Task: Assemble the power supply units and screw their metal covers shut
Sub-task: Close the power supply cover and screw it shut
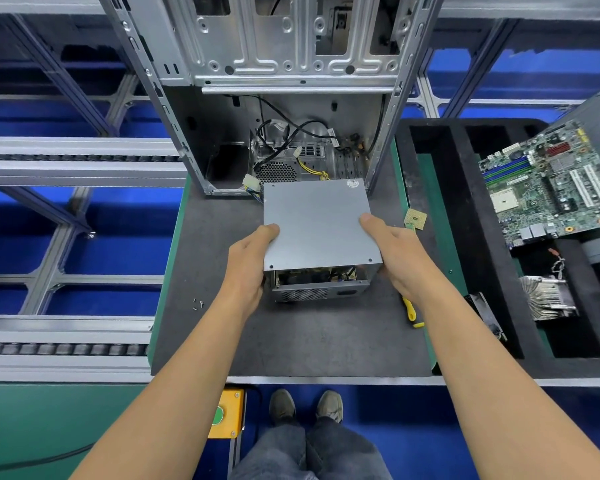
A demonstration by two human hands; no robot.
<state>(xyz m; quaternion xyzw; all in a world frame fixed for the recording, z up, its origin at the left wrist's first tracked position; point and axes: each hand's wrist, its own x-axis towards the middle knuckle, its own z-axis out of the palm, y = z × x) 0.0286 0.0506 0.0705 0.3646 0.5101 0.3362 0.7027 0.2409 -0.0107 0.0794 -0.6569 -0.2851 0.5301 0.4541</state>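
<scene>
A grey metal power supply unit sits on the dark mat in the middle of the bench. Its flat cover lies on top, and the near side shows a gap with circuit parts above a mesh grille. My left hand grips the unit's left edge, thumb on the cover. My right hand grips the right edge, thumb also on top. Small loose screws lie on the mat to the left. A yellow-handled screwdriver rests by my right wrist.
An open computer case with cables stands right behind the unit. A small CPU chip lies to the right. The black foam tray holds a motherboard and a heatsink. Roller conveyor rails run on the left.
</scene>
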